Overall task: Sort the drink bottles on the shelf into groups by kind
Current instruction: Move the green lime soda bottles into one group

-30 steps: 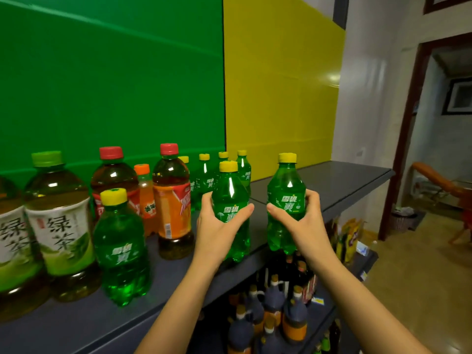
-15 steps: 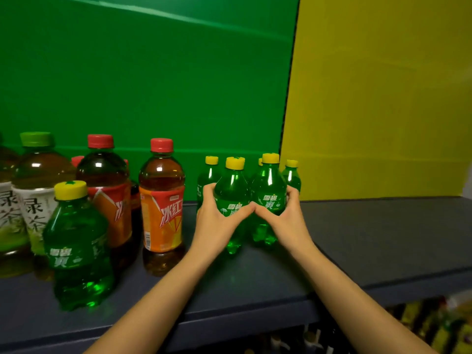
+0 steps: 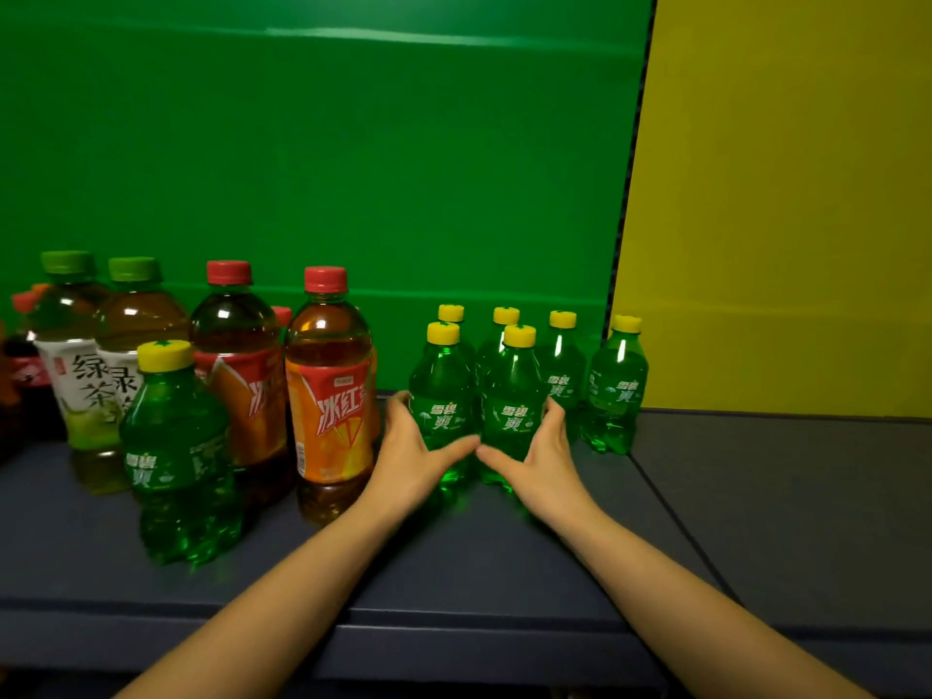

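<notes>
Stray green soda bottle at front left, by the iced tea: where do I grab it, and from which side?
Grip the stray green soda bottle round its labelled middle, coming from the front: it stands upright, tea bottles crowd it behind, nothing stands before it. Both hands are busy: the left hand holds the front-left grouped bottle, the right hand the front-right grouped bottle.

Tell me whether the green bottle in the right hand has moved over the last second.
Yes. The bottle in the right hand went from the front edge of the shelf back toward the green panel, joining the yellow-capped group.
</notes>
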`<state>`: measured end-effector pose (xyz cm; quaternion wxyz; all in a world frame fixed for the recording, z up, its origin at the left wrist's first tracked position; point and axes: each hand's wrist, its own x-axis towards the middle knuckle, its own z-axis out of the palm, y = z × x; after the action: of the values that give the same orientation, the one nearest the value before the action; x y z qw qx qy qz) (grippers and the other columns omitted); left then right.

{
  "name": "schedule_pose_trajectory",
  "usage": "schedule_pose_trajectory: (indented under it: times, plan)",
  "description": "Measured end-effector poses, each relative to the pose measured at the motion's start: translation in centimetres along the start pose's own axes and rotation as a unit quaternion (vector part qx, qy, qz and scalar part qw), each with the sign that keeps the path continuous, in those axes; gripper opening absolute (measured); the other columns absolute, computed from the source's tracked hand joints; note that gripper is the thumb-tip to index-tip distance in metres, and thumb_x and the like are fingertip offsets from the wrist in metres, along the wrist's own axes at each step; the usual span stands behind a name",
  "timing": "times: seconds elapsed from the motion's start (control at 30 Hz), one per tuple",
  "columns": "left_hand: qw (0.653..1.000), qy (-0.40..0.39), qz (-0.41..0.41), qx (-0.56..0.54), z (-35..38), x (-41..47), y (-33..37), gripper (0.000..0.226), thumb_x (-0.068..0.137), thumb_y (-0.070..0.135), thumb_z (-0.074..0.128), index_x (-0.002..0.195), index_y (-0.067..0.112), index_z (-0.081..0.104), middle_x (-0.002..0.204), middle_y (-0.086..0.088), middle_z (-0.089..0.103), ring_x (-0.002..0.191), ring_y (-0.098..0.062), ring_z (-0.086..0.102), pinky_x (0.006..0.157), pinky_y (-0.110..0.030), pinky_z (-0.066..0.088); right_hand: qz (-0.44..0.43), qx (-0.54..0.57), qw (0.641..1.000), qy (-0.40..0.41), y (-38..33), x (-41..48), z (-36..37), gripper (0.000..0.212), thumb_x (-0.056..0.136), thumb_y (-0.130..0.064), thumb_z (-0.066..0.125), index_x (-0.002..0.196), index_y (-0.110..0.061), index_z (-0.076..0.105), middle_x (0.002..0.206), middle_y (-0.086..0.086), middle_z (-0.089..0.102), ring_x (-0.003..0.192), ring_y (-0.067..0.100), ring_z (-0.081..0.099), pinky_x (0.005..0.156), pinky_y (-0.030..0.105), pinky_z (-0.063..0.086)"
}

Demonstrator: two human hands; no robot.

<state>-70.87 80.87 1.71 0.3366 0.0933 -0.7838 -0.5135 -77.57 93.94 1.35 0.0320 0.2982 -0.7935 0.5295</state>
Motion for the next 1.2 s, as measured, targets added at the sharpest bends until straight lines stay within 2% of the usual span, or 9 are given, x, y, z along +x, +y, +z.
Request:
schedule_pose_trajectory:
  times: [0.13, 0.27, 0.4, 0.63, 0.73, 0.87, 1.0, 1.1, 1.2]
  plan:
    - [0.998, -0.003, 0.003, 0.070, -0.2, -0.5, -0.8, 0.071, 0.073, 0.011, 0.075, 0.129, 0.005, 0.031, 0.127, -0.007, 0.050, 0.115, -0.011, 0.047, 0.092, -0.018, 0.035, -0.003, -0.030, 1.000, 0.000, 0.5, -0.3, -0.5, 0.091, 0.079, -0.024, 0.072, 0.143, -0.011, 0.008, 0.152, 0.008, 0.022, 0.139, 0.023, 0.023, 0.108, 0.030, 0.024]
    - [0.995, 0.011, 0.022, 0.095, 0.1, -0.3, -0.8, 0.072, 0.076, 0.012, 0.074, 0.132, 0.004, 0.030, 0.129, -0.008, 0.052, 0.116, -0.012, 0.048, 0.090, -0.017, 0.035, 0.004, -0.053, 0.998, 0.035, 0.3, 0.2, -0.3, 0.086, 0.075, -0.027, 0.076, 0.137, -0.013, 0.019, 0.142, 0.009, 0.041, 0.129, 0.026, 0.040, 0.098, 0.035, 0.037]
    - [0.992, 0.028, 0.032, 0.117, 0.4, -0.1, -0.9, 0.071, 0.077, 0.014, 0.072, 0.134, 0.005, 0.030, 0.129, -0.008, 0.053, 0.120, -0.020, 0.051, 0.090, -0.018, 0.036, 0.011, -0.090, 0.994, 0.068, 0.3, 0.8, 0.4, 0.084, 0.072, -0.034, 0.077, 0.134, -0.014, 0.023, 0.140, 0.008, 0.045, 0.125, 0.028, 0.045, 0.094, 0.039, 0.043]
    - [0.988, 0.020, 0.047, 0.148, 0.7, 0.7, -1.2, 0.069, 0.078, 0.017, 0.072, 0.134, 0.005, 0.034, 0.134, -0.011, 0.045, 0.128, -0.021, 0.042, 0.100, -0.022, 0.032, 0.009, -0.111, 0.992, 0.063, 0.3, 1.0, 0.5, 0.088, 0.072, -0.038, 0.075, 0.136, -0.012, 0.020, 0.143, 0.009, 0.040, 0.130, 0.028, 0.041, 0.094, 0.039, 0.042]
    - [0.989, 0.000, 0.031, 0.142, 0.6, 0.6, -1.1, 0.070, 0.079, 0.019, 0.070, 0.136, 0.006, 0.031, 0.136, -0.011, 0.043, 0.129, -0.022, 0.040, 0.104, -0.025, 0.032, 0.008, -0.108, 0.992, 0.059, 0.0, 0.7, 0.4, 0.093, 0.072, -0.040, 0.075, 0.139, -0.009, 0.019, 0.145, 0.012, 0.036, 0.133, 0.028, 0.035, 0.101, 0.039, 0.036]
    - [0.990, -0.041, 0.022, 0.135, 0.0, -0.5, -0.7, 0.088, 0.072, 0.041, 0.069, 0.141, 0.013, 0.022, 0.141, -0.006, 0.040, 0.133, -0.018, 0.036, 0.112, -0.036, 0.032, -0.037, -0.141, 0.982, 0.123, -1.1, -0.5, -0.4, 0.090, 0.074, -0.036, 0.073, 0.143, -0.008, 0.021, 0.148, 0.008, 0.027, 0.135, 0.026, 0.026, 0.108, 0.038, 0.025]
    - [0.987, -0.042, 0.070, 0.138, -1.2, -4.0, 1.4, 0.060, 0.084, 0.022, 0.065, 0.134, 0.019, 0.033, 0.127, 0.013, 0.038, 0.123, -0.001, 0.036, 0.094, -0.004, 0.028, -0.147, -0.072, 0.968, 0.191, -2.7, -2.5, -1.4, 0.062, 0.078, -0.016, 0.071, 0.132, -0.011, 0.041, 0.134, 0.004, 0.040, 0.125, 0.019, 0.036, 0.101, 0.025, 0.027]
    - [0.979, 0.030, 0.134, 0.152, -3.1, -7.2, 2.0, 0.034, 0.087, 0.019, 0.060, 0.120, 0.017, 0.050, 0.119, 0.011, 0.052, 0.109, 0.002, 0.049, 0.088, -0.005, 0.036, -0.207, 0.009, 0.967, 0.149, -4.1, -4.2, -1.0, 0.039, 0.081, -0.008, 0.066, 0.115, -0.021, 0.053, 0.113, -0.011, 0.048, 0.112, 0.006, 0.044, 0.097, 0.023, 0.037]
    - [0.980, 0.095, 0.137, 0.111, -6.2, -9.9, 2.4, 0.014, 0.082, 0.024, 0.057, 0.095, 0.025, 0.061, 0.093, 0.014, 0.063, 0.084, -0.001, 0.060, 0.071, -0.012, 0.045, -0.245, 0.064, 0.964, 0.085, -6.2, -5.7, 0.6, 0.033, 0.083, -0.007, 0.064, 0.107, -0.028, 0.055, 0.109, -0.019, 0.052, 0.105, -0.002, 0.050, 0.087, 0.012, 0.041]
